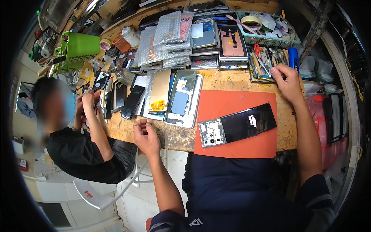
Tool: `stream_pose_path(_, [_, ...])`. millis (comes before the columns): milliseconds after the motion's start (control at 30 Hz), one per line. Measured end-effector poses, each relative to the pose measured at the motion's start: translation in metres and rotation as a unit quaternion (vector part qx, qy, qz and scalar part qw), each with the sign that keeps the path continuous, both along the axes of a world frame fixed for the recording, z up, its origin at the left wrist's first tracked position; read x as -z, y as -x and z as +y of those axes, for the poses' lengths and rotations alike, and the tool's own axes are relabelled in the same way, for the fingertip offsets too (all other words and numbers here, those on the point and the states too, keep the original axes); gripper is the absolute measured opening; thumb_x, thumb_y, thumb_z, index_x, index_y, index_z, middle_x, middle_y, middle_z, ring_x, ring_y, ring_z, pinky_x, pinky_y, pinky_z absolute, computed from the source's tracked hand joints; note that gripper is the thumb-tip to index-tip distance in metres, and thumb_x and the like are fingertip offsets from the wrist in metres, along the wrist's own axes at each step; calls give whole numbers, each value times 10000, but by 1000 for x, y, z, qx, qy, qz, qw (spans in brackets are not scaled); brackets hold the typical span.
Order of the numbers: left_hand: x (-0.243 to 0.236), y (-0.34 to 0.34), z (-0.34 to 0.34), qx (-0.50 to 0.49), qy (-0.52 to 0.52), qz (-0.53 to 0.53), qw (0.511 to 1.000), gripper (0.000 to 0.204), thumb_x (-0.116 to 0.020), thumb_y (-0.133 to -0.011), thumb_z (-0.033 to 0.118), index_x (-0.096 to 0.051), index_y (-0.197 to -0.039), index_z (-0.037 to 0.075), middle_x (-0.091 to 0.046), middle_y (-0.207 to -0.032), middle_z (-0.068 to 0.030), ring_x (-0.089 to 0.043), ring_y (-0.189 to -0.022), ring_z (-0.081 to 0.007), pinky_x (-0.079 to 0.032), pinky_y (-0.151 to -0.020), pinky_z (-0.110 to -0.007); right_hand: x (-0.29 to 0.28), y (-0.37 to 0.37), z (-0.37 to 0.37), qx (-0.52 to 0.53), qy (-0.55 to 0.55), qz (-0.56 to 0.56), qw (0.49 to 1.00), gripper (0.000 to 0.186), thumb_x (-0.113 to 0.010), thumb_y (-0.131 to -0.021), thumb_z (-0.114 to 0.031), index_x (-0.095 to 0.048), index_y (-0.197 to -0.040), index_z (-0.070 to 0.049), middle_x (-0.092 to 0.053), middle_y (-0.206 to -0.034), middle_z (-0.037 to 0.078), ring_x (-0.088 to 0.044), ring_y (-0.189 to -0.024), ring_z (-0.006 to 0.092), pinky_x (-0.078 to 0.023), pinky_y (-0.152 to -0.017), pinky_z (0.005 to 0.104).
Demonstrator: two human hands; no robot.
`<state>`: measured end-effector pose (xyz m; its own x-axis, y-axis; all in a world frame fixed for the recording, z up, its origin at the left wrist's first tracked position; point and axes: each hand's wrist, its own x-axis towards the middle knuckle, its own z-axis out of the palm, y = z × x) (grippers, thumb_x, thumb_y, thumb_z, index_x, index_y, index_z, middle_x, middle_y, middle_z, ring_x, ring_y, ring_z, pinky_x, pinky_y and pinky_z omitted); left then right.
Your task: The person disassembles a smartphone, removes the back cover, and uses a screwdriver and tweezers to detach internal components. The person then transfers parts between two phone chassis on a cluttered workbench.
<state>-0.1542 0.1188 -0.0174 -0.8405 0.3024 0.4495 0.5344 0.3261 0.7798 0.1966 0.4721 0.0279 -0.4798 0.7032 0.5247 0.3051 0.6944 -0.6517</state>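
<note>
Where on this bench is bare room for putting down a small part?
The orange mat: its far-left and near-right corners, beside the opened phone. The wooden bench: a strip between mat and right forearm. Crowded: the back, with bubble-wrapped stacks and hand tools; the left, with loose devices.

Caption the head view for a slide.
Opened phone on an orange mat, left hand and right hand both off it.

Pretty beat-up wooden workbench [286, 135], scuffed and stained dark along the front edge. White chair [101, 199] off to the left, pale tile floor [135, 205] underneath, grimy upright post [317, 31] at upper right.
</note>
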Motion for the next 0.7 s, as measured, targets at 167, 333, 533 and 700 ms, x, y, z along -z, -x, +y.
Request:
stream_pose_path(167, [-1, 0, 0, -5, 11, 22, 1000, 86, -646, -972, 31, -674, -1039, -16, -710, -858, -75, -642, -697, -143, -531, -686, -306, 3, 1, 0, -6, -4, 1, 1000, 239, -712, -1041, -153, -694, -918, 52, -575, -723, 70, -490, -647, 141, -400, -603, 334])
stream_pose_path(333, [-2, -1, 3, -14, 28, 20, 999, 84, -647, -972, 36, -675, -1033, -14, -715, -851, -74, -641, -685, -145, -531, -680, -309, 0, 2, -1, 1, 11, -22, 1000, 238, -710, -1041, -158, -697, -917, 44, -572, -725, 86, -487, -637, 147, -396, -594, 346])
stream_pose_path(533, [0, -4, 1, -9, 17, 23, 1000, 84, -658, -972, 58, -681, -1020, -6, -717, -831, -73, -645, -681, -150, -533, -673, -314, 2, 1, -3, -8, -2, -28, 1000, 236, -708, -1038, -162, -704, -934, 49, -593, -738, 87, -506, -644, 158, -409, -604, 343])
stream_pose_path(700, [-2, -4, 0, -15, 27, 30, 999, 75, -660, -970, 56, -685, -1013, 0, -713, -824, -67, -641, -674, -150, -532, -666, -316, -2, 3, -4, -13, 3, -34, 999, 230, -712, -1033, -164, -706, -935, 44, -603, -744, 90, -515, -648, 161, -412, -608, 348])
